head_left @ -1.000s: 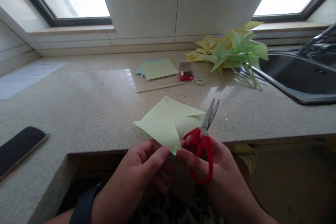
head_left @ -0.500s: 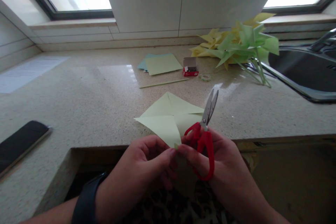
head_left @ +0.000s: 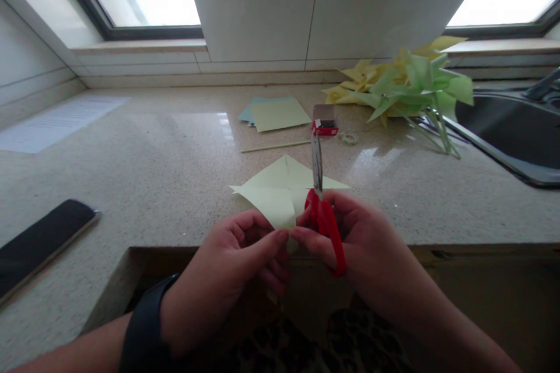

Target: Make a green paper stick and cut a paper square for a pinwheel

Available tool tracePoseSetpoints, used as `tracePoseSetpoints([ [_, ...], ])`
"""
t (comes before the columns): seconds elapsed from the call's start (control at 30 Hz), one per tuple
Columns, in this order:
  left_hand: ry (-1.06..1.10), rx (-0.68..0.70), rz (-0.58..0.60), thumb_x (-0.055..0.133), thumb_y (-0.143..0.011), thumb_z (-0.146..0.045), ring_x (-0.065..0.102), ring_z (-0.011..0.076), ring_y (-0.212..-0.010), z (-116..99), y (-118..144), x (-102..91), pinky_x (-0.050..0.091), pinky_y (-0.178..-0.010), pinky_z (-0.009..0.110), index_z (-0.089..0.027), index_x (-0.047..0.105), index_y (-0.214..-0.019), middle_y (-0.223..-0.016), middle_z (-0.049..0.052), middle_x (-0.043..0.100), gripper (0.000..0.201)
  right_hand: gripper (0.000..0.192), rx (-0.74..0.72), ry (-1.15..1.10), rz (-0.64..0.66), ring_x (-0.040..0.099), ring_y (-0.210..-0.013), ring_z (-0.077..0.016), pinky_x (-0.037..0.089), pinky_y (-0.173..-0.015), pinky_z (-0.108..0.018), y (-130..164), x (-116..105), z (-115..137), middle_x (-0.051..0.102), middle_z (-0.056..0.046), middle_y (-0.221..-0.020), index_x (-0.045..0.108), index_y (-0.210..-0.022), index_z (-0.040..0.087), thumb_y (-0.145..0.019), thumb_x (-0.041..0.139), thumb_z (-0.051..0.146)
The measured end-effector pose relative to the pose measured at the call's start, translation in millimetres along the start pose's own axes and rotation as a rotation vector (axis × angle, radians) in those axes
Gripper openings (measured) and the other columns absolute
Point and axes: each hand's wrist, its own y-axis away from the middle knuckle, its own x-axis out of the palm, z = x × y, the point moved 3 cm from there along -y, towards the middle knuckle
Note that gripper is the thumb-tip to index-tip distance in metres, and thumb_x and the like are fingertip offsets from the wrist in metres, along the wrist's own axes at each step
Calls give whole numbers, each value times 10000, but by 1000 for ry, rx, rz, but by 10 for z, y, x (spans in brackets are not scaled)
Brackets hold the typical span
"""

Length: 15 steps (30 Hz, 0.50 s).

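Note:
A pale green paper square, cut along its diagonals, juts out over the counter's front edge. My left hand pinches its near corner between thumb and forefinger. My right hand meets that same corner with its fingertips while holding red-handled scissors. The scissor blades are together and point straight away from me, over the paper.
A black phone lies at the left edge of the speckled counter. Farther back are a stack of coloured paper, a thin stick, a small red box, a tape roll, several paper pinwheels and a sink.
The scissors have swung from leaning right to pointing straight ahead. Both hands' fingertips have closed in on the paper's near corner.

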Motion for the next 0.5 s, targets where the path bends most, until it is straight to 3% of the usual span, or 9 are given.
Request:
tracePoseSetpoints([
  [0.2,21,-2,-27,790,-855,-391,664,78,-474,-22,-30,-3,526,-465,122,-133,678,-853,-633,-5,720,281,149,8,-8,18,646,-655,-94,503,-578,-175,42,-44,-31,697,40,-724,645,-829,211,-833,775,284],
  [0.5,3,-14,-7,791,-852,-402,668,88,-481,24,-41,-18,520,-460,135,-138,687,-859,-640,3,725,284,144,-23,-29,-2,665,-667,-102,532,-607,-189,3,-7,-84,704,38,-737,643,-819,208,-791,785,210],
])
